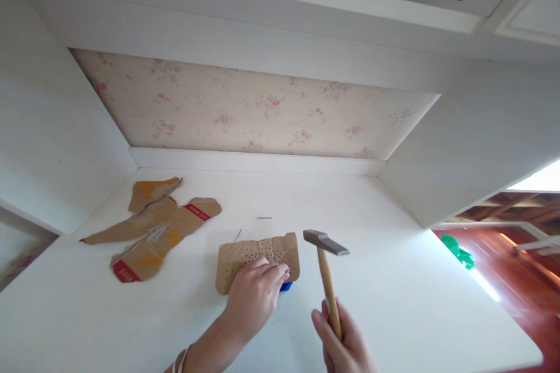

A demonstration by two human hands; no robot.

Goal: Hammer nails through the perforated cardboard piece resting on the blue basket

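At lower centre, the right hand (345, 342) clenched the presumably head-heavy hammer (328, 280) low on its stiff handle, while the left hand (255, 293) lay open, pressing light, bendable-looking cardboard (262, 252).

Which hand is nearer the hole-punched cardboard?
Left. The left hand rests on the hole-punched cardboard; the right hand is apart, off to its right, gripping the hammer.
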